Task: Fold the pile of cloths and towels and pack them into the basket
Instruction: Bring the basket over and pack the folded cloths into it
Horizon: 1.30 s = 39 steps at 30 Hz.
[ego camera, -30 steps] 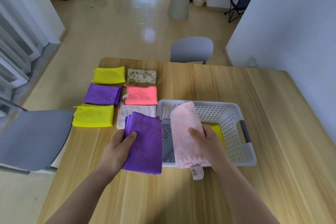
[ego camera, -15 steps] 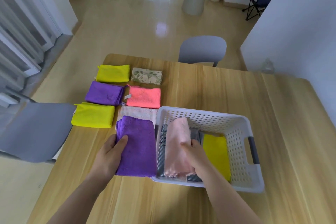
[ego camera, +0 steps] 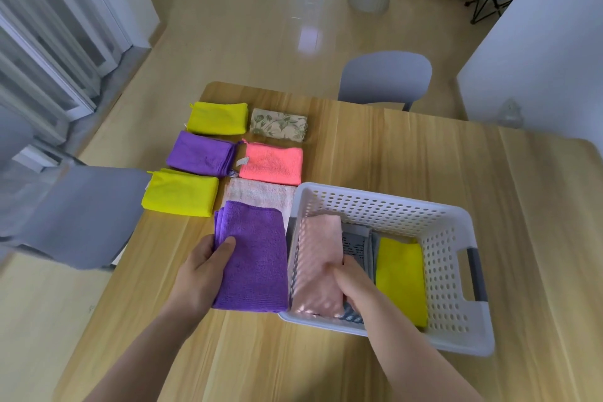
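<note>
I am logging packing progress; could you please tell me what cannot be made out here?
Head view:
Fingertips of the right hand: hidden by the pink towel it grips in the basket.
The grey cloth: mostly covered by towel and hand; count unclear.
Fingers of the left hand: under the purple cloth; only the thumb shows.
The pale pink cloth: near part hidden under the purple cloth.

I see the white perforated basket [ego camera: 453,271] at lower right, holding a pink towel [ego camera: 318,258], grey cloth [ego camera: 355,238] and yellow cloth [ego camera: 401,277] side by side. A folded purple cloth [ego camera: 254,264] lies just left of it, with six folded cloths [ego camera: 270,161] above.
</note>
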Motion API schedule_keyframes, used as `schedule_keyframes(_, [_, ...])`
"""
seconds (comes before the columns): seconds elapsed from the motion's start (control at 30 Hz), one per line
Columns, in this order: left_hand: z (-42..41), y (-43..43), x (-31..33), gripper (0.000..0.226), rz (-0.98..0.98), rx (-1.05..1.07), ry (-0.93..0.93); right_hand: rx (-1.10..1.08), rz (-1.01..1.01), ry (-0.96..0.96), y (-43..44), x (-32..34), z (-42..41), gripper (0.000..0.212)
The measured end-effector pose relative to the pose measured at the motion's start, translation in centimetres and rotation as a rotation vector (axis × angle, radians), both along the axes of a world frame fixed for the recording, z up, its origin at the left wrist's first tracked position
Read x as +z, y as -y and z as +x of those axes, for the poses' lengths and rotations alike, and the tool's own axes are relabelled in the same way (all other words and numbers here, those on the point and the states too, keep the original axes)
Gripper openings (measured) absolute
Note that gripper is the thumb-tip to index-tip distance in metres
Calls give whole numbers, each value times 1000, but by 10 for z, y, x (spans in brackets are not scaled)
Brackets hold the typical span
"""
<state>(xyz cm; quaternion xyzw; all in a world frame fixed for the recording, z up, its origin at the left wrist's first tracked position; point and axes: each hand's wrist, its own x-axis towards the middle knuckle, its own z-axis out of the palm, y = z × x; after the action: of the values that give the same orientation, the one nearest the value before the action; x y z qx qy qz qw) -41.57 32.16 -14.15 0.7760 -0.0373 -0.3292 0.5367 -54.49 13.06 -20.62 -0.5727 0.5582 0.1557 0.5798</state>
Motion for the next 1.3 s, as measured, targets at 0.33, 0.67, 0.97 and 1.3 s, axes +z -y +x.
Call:
schedule_keyframes(0.33, [-3,-5,1,53,7,-8,-15,-8,80,-46,3,-2,7,21])
schedule_keyframes(0.67, [-8,-4,11,64,-33,-7,-28,11,-34,-85,5,-10,9,42])
schedule_keyframes(0.97, [-27,28,42,32,-174,-65,-75,-172,-4,330,14,76,-48,32])
schedule_keyframes(1.3, [-80,88,46,14,-160,-300,-136,-267,177,630,22,102,-74,32])
